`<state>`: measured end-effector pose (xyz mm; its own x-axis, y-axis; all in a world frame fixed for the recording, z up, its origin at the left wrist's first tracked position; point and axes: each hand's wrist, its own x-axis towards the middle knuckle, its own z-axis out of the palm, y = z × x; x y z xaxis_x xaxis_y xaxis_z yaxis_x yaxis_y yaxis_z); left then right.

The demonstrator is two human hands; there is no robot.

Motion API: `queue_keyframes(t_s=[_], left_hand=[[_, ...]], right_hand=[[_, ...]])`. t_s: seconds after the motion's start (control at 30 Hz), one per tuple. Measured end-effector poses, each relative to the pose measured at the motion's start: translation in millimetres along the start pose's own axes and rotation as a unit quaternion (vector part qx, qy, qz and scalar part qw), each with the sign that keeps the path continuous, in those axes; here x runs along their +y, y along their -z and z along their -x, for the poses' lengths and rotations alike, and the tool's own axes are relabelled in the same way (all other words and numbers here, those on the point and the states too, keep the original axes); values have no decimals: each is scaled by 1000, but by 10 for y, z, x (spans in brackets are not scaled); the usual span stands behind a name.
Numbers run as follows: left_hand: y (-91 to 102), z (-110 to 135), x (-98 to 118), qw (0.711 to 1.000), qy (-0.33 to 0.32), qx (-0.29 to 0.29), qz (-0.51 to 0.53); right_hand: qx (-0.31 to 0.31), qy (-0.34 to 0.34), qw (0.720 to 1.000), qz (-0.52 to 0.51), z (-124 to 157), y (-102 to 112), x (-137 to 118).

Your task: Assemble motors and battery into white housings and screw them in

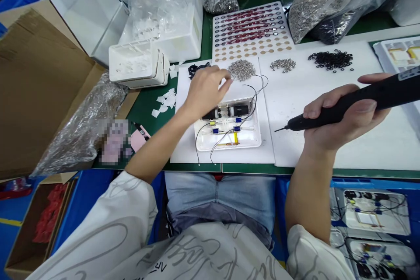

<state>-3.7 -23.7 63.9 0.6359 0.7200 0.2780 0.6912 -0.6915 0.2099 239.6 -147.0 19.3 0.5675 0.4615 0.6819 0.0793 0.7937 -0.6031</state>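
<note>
My left hand (208, 87) hovers over the upper left of a white plastic housing (244, 142), beside a pile of small silver screws (242, 70). Its thumb and forefinger curl together in a pinch; whatever sits between the tips is too small to make out. Inside the housing lie black cylindrical parts (238, 110), small blue connectors (236, 129) and a yellow strip (236, 138). Thin black wires (210, 153) trail over its edges. My right hand (337, 113) is wrapped around a black electric screwdriver (348, 107), its thin bit pointing left, apart from the housing.
Behind the housing are a smaller metal pile (282, 65), black rings (331, 60) and a sheet of red-and-silver pieces (251, 28). White bins (138, 61) and a cardboard box (39, 96) stand left. Bags of metal parts (315, 6) lie at the back. Filled housings (377, 212) sit lower right.
</note>
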Motion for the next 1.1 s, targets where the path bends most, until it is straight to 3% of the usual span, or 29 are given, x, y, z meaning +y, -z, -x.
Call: queue_keyframes(t_s=[0.17, 0.27, 0.47, 0.6, 0.87, 1.1], left_hand=[[-280, -572, -580, 981, -134, -131, -55], [-432, -688, -721, 971, -177, -141, -78], [-547, -724, -764, 969, -209, -109, -69], [-597, -794, -800, 966, -227, -118, -44], [-686, -787, -799, 976, -178, -114, 50], [-668, -693, -777, 976, -164, -98, 103]], right_hand=[[-1, -4, 1000, 0, 4, 24, -2], [-10, 2, 1000, -6, 4, 36, 1], [3, -18, 1000, 7, 22, 14, -48], [7, -37, 999, 19, 16, 3, -66], [27, -38, 998, 38, -11, 27, 13], [29, -8, 998, 48, -76, -140, -91]])
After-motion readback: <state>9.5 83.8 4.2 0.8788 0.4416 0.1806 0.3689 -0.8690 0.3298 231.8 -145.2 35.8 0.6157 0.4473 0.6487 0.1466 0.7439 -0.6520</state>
